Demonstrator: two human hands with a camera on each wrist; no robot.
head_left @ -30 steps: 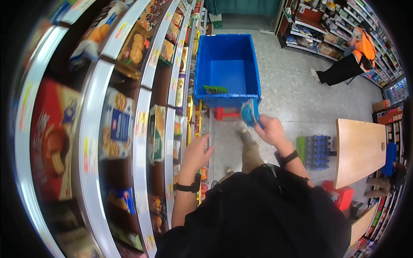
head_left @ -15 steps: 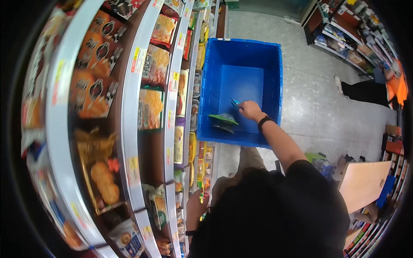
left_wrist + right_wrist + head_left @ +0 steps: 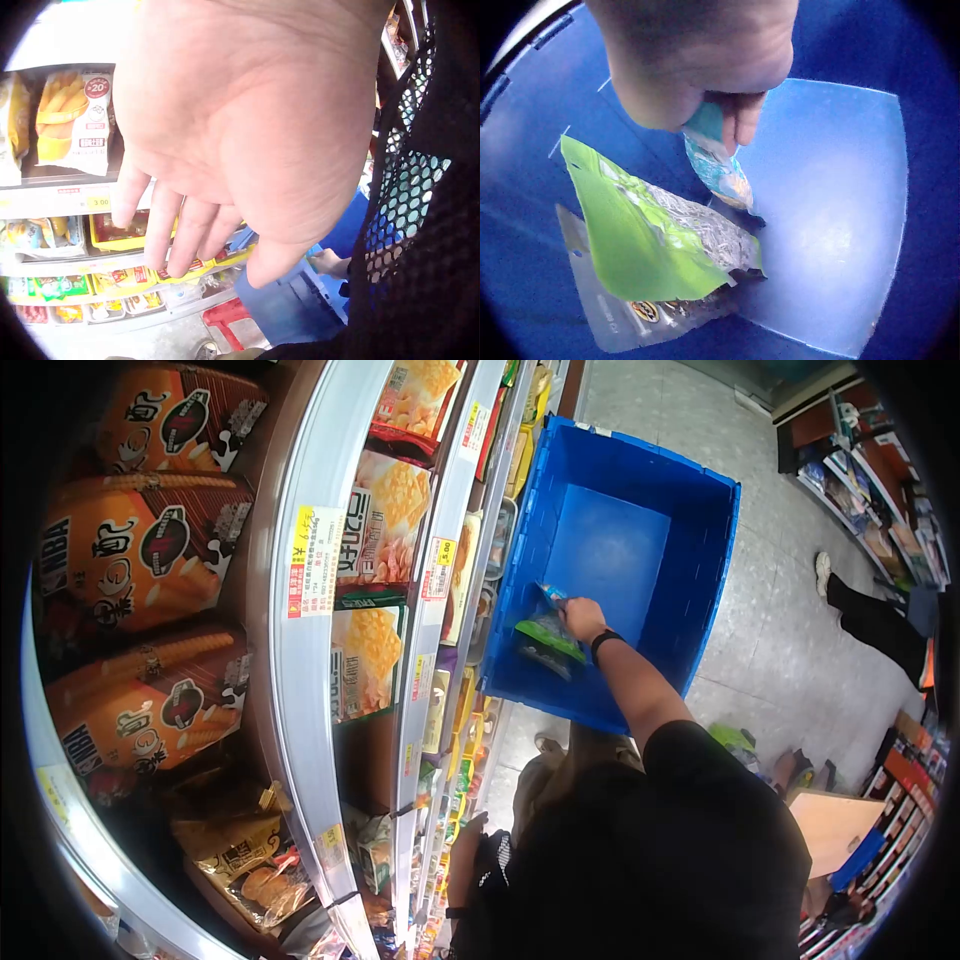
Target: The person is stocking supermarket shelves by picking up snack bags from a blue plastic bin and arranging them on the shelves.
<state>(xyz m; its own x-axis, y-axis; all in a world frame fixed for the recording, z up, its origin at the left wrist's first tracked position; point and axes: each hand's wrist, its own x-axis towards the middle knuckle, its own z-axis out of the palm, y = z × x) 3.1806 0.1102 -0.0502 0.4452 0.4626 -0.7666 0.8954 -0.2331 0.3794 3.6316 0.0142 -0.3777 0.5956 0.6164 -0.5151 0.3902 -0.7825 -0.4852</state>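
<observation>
Inside the blue bin, my right hand pinches the top of a teal packet, which hangs beside a green bag. A grey bag lies partly under the green one, both against the bin's side. The packet's lower end is close to the bin floor; whether it touches, I cannot tell. My left hand holds nothing, its fingers extended in front of the shelves; in the head view it hangs low by the shelf.
Shelves of packaged snacks run along the left. A red object stands on the floor near the bin. A person in black trousers is at the right, above a wooden board.
My right hand has carried the teal packet from outside the bin down into it. The left hand has dropped lower beside the shelf, and the head view has shifted.
</observation>
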